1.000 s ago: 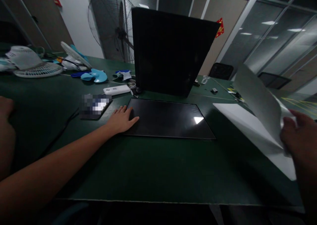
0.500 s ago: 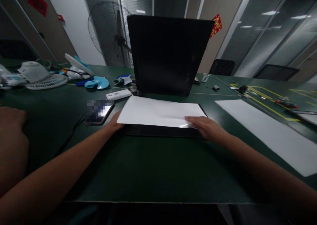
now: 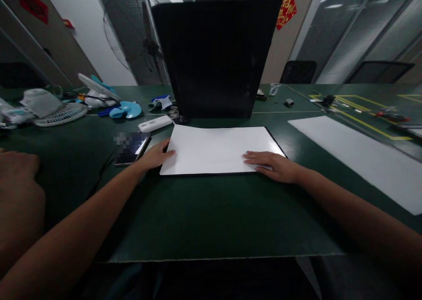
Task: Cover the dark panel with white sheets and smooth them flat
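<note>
A white sheet [image 3: 211,152] lies on a thin black base, whose dark edge shows along the sheet's right and front sides. At the sheet's left edge is my left hand [image 3: 156,154], thumb on top and the other fingers curled round the side. My right hand [image 3: 268,162] rests on the right part of the sheet, palm down, fingers stretched out toward its middle. Just behind the sheet stands a large black panel [image 3: 217,62], almost upright.
Left of my left hand lie a phone [image 3: 132,148] and a white oblong device [image 3: 154,123]. Fan parts [image 3: 62,113] and a blue fan blade [image 3: 125,110] are farther left. A long white sheet [image 3: 359,157] is at right. Another person's arm [image 3: 20,194] rests at far left.
The white sheet's front edge has come down over the black base, which it now covers nearly fully. My right hand has flattened on the sheet. The view has shifted slightly.
</note>
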Demonstrator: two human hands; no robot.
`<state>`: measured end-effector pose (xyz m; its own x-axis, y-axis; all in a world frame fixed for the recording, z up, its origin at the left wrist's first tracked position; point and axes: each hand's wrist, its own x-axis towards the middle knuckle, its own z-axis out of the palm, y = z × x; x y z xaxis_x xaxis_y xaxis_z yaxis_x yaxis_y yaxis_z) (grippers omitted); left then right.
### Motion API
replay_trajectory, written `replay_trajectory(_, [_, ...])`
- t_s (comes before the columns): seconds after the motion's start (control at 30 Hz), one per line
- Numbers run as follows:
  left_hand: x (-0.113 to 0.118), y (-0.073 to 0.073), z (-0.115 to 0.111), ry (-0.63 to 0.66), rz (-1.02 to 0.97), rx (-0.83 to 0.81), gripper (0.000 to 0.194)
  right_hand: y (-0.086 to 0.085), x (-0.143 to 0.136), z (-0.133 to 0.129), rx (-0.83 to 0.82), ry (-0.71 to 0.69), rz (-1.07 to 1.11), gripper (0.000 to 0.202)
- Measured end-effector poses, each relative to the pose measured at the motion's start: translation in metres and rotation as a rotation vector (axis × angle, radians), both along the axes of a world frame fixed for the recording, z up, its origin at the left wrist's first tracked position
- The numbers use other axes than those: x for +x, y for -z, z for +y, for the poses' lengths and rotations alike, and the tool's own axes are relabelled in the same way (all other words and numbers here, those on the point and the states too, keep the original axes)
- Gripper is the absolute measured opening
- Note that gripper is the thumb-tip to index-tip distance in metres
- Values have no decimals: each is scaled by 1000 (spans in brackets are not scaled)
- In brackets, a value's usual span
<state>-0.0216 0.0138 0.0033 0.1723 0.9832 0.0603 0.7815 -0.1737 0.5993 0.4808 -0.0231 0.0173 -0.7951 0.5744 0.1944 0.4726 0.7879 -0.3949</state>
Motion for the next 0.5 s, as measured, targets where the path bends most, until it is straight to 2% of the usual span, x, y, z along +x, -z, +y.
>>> replay_trajectory(0.07, [6,1,-5,-25,155,31,85,-2,8,6,70,59,-16,41])
replay_trajectory(0.13, [12,3,-10,-48,274,44,83,-6,27,16,179,209,-37,39])
replay_trajectory(0.27, [19,5,-13,43,409,60,71,-9,92,39,361,691,-116,47])
replay_trajectory(0.37, [19,3,-14,55,425,72,67,-1,146,50,342,1131,-256,58])
replay_trajectory(0.43, [19,1,-14,41,412,69,69,9,173,52,235,1414,-343,70])
replay_trajectory(0.5, [20,-2,-16,24,390,48,73,17,187,54,165,1515,-435,79])
